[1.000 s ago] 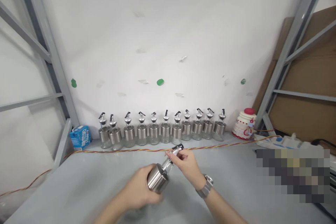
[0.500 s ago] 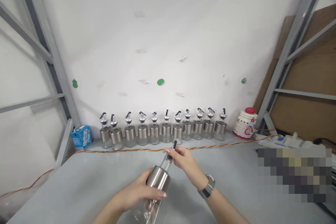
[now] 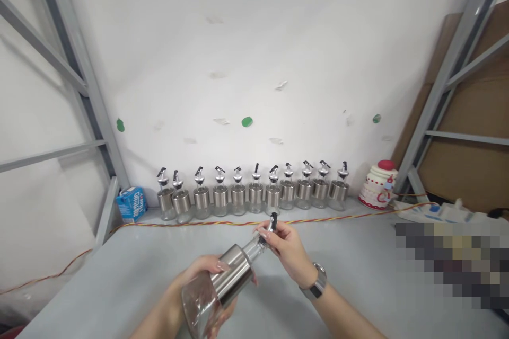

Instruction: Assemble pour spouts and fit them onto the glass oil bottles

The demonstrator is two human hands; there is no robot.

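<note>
Head view: left hand (image 3: 202, 267) grips a tilted bottle (image 3: 235, 274), right hand (image 3: 292, 253) pinches its pourer (image 3: 273, 222); upright bottles (image 3: 255, 197) line the desk's (image 3: 135, 270) back edge.

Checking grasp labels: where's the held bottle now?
Head view, lower centre: the held bottle is tilted in front of the bottle row, with the left hand around its metal sleeve and the right hand at its spout.
</note>
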